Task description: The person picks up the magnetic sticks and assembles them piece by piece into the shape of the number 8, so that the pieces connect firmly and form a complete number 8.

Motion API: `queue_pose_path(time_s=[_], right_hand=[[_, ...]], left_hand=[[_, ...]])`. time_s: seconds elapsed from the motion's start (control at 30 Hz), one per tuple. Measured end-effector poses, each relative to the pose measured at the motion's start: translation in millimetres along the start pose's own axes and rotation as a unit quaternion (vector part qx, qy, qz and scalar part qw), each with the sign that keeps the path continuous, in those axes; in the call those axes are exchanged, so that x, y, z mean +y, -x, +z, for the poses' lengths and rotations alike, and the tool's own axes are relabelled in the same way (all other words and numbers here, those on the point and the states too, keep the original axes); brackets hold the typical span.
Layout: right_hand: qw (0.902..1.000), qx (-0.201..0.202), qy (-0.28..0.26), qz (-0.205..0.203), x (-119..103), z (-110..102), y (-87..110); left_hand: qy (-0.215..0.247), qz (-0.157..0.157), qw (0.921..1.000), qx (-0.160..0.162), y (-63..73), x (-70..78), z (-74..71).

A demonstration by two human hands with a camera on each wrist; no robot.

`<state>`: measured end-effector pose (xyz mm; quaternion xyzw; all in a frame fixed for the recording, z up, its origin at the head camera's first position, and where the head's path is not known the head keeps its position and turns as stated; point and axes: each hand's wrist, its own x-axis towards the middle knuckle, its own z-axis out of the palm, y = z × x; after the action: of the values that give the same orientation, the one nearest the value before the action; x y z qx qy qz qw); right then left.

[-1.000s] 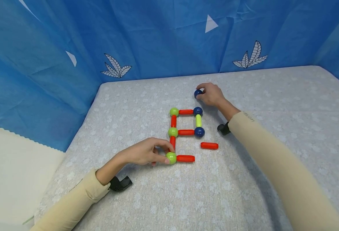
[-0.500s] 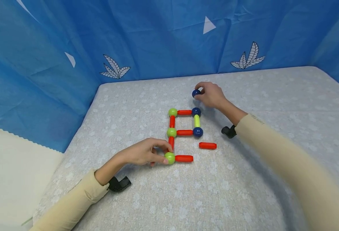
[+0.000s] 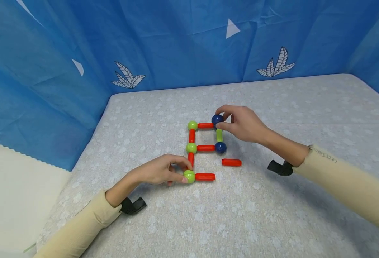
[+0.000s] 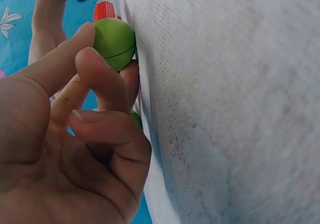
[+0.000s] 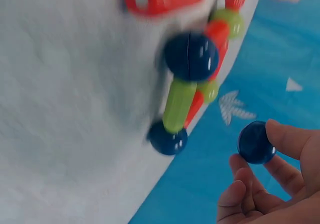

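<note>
Red and yellow-green rods with green and blue balls form a flat frame on the cloth. My left hand (image 3: 166,170) pinches the nearest green ball (image 4: 115,43) between thumb and fingers; a red rod (image 3: 205,177) sticks out to its right. My right hand (image 3: 245,123) pinches a loose blue ball (image 5: 256,142), held up apart from the frame in the right wrist view. In the head view that ball overlaps the frame's far right corner and hides the blue ball (image 5: 168,137) there. Below that corner, a yellow-green rod (image 3: 219,135) leads to another blue ball (image 3: 220,147).
One loose red rod (image 3: 231,162) lies to the right, between the frame's middle and near rods. Pale flowered cloth (image 3: 241,222) covers the table. Blue printed curtain (image 3: 183,43) hangs behind and at the left. A pale sheet (image 3: 15,200) is at the left.
My right hand has brought the loose blue ball from beyond the frame nearer to me, over its far right corner. My left hand stays on the green ball.
</note>
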<state>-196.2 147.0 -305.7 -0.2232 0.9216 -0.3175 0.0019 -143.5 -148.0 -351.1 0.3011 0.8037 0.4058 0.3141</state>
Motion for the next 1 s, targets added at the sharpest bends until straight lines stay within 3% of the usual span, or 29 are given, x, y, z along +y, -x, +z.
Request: queue_pose_path(time_s=[0.2,0.5,1.0], right_hand=[[0.9995,-0.017,-0.02,-0.019,-3,7,33.4],[0.9983,-0.023,-0.026,-0.047,-2,18,66.7],[0.9937,-0.078,-0.037,-0.071,1,30,97.0]], left_hand=[[0.001,-0.002,1.0,0.0,-0.3,-0.3,-0.2],[0.001,0.001,1.0,0.0,0.1,-0.8,0.9],[0.004,0.005,1.0,-0.003,0.2,-1.3,0.8]])
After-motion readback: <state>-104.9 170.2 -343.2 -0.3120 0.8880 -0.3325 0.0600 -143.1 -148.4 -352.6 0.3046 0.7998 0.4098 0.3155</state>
